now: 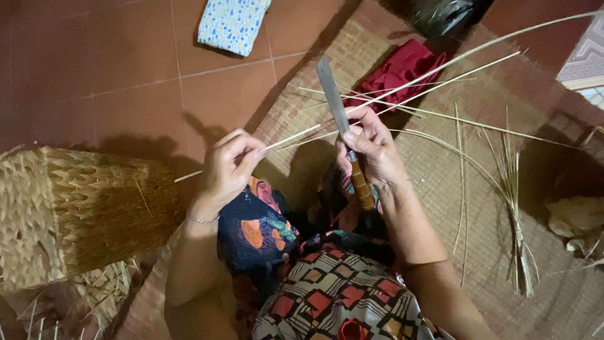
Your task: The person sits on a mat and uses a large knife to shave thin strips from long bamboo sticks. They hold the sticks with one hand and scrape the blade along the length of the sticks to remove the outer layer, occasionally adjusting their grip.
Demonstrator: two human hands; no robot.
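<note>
1. The right hand (372,146) is closed in a fist around the knife (341,128), gripping where the wooden handle meets the blade. The brown handle sticks out below the hand toward the person's lap, and the long grey blade rises above the hand, pointing away from the person.
2. The left hand (229,165) pinches a thin pale strip (290,137) between thumb and fingertips. It sits left of the knife and apart from it, with a thin bracelet at its wrist.
3. The strip runs from the left hand's pinch up and to the right, meets the knife blade just above the right hand, and goes on as long slender strands toward the upper right corner. A short end also pokes out left of the left hand.
4. Under the knife and both hands lies a woven mat (440,189) spread on the red tiled floor (113,75).
5. Right of the knife, on the mat, lies a loose bundle of strips (516,214), fanned at the top and gathered at the bottom.
6. Above the knife tip, a dark red cloth (402,69) rests on the mat.
7. Far left of the knife stands a woven basket (75,208); a blue patterned cloth (233,24) lies on the floor up and left of the blade.
</note>
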